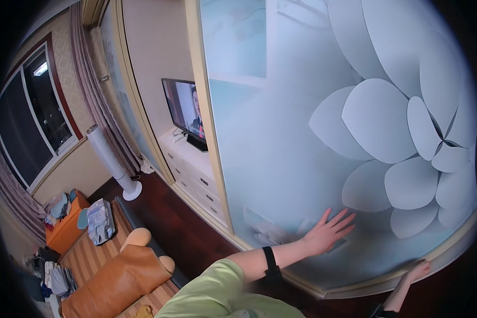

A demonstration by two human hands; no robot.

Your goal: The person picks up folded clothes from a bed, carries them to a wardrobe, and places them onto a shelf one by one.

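Note:
A large frosted glass sliding door (286,159) with a raised pattern of pale petals (379,122) fills the right half of the head view. My left hand (328,232) lies on or just over the lower part of the glass, its fingers spread and nothing in it. Farther right, my right hand (420,269) has its fingers curled at the cream door frame (371,290); the fingertips are partly hidden. A black strap (272,263) circles my left wrist, and another dark band shows on the right forearm.
Left of the door, a lit television (184,108) stands on a white chest of drawers (193,180). A white tower fan (111,159) stands on the dark wooden floor. On a bed lie a brown cover (116,278) and folded clothes (99,221), near an orange box-shaped piece (67,225).

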